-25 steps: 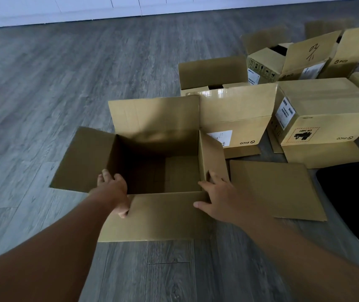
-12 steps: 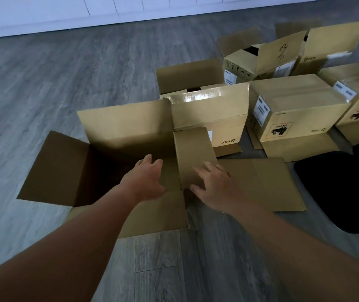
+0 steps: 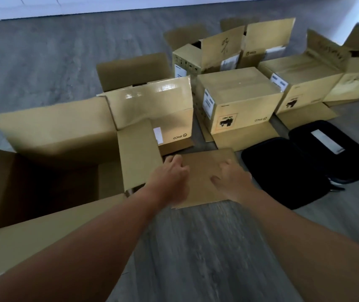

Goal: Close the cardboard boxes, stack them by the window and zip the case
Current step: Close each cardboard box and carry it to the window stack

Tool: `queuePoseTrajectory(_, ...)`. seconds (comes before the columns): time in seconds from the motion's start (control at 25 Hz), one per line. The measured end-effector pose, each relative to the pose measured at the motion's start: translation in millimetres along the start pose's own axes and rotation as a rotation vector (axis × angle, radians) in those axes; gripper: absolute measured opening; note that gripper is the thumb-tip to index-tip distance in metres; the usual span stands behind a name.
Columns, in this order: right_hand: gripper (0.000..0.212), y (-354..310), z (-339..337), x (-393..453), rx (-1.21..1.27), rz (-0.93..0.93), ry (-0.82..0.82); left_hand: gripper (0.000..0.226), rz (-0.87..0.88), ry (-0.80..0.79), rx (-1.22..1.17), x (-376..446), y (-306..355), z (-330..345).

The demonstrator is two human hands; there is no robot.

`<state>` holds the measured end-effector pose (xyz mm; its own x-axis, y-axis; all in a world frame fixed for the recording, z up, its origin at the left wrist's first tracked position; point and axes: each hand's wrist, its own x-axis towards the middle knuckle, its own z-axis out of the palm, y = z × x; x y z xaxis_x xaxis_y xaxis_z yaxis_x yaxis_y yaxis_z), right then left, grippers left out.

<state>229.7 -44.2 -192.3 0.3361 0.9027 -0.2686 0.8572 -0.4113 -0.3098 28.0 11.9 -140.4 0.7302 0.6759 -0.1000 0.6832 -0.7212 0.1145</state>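
A large open cardboard box point(image 3: 50, 136) stands at the left with its flaps spread; its right flap point(image 3: 139, 153) stands up. Right of it a flat cardboard sheet point(image 3: 204, 171) lies on the floor. My left hand point(image 3: 170, 177) curls its fingers over the sheet's far left corner. My right hand point(image 3: 233, 182) lies on the sheet with the thumb on top and the fingers bent over its right edge. A black case point(image 3: 305, 171) lies unzipped and spread open on the floor just right of the sheet.
Behind stand several more boxes: one with a glossy raised flap point(image 3: 152, 103), a closed one with a black label point(image 3: 239, 99), and open ones at the back point(image 3: 213, 53) and right point(image 3: 305, 83). Grey wood floor point(image 3: 196, 247) lies bare in front; a white wall base runs along the back.
Both hands left the open box's near edge and moved right onto the flat sheet. The box's right flap was swung up. My view turned right, bringing the black case into sight.
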Motion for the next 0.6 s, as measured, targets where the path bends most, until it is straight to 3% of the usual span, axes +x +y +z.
queuePoseTrajectory(0.12, 0.052, 40, 2, 0, -0.024, 0.06, -0.061, 0.024, 0.019, -0.117, 0.08, 16, 16, 27)
queuePoseTrajectory(0.4, 0.039, 83, 25, 22, 0.066, 0.141, -0.179, 0.024, -0.296, -0.401, -0.148, 34, 3, 89)
queuePoseTrajectory(0.6, 0.07, 85, 50, 40, 0.194, 0.259, -0.289, 0.012, -0.464, -0.476, -0.462, 31, 4, 111)
